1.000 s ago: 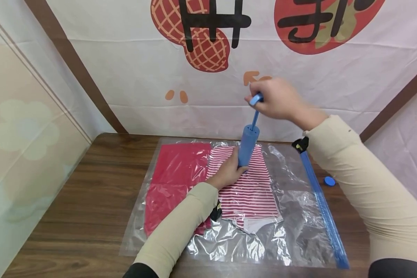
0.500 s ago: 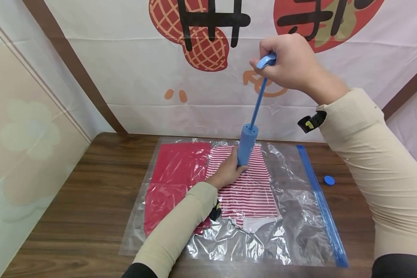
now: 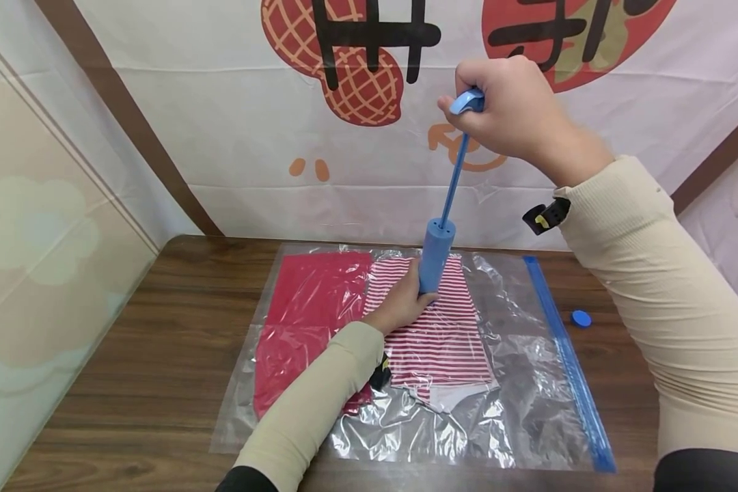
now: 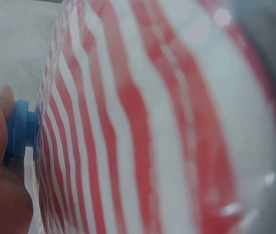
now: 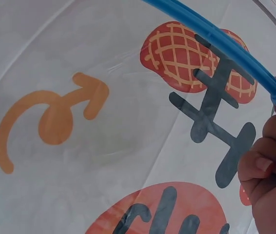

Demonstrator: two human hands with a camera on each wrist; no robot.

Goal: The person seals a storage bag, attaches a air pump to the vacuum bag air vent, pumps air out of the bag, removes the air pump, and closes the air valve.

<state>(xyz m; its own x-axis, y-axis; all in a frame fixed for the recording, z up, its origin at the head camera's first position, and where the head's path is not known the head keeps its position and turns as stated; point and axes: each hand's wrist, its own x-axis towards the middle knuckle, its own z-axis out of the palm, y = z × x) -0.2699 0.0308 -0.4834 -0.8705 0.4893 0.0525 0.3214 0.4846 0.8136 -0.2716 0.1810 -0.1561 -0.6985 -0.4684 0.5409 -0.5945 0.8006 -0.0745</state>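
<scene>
A blue hand pump [image 3: 436, 256] stands a little tilted over a clear plastic storage bag [image 3: 523, 383]. My left hand [image 3: 402, 301] grips the pump's lower end, and in the left wrist view the pump's blue base [image 4: 20, 129] meets the bag's valve area. High above, my right hand [image 3: 510, 109] has its fingers curled round the pump's handle [image 3: 469, 101], with the rod [image 3: 454, 181] drawn far out. Inside the bag lie a red folded garment [image 3: 310, 307] and a red-and-white striped garment [image 3: 436, 348]. The right wrist view shows the rod [image 5: 216, 36] and curled fingers [image 5: 262, 165].
A blue zip strip [image 3: 568, 362] runs along the bag's right edge. Beside it a round blue cap [image 3: 581, 318] lies on the brown wooden table [image 3: 129, 383]. A printed white cloth [image 3: 234, 137] hangs directly behind the table.
My right hand has risen, pulling the pump's handle and rod upward; over the last half second it has stayed nearly still. The left hand and the bag have kept their places.
</scene>
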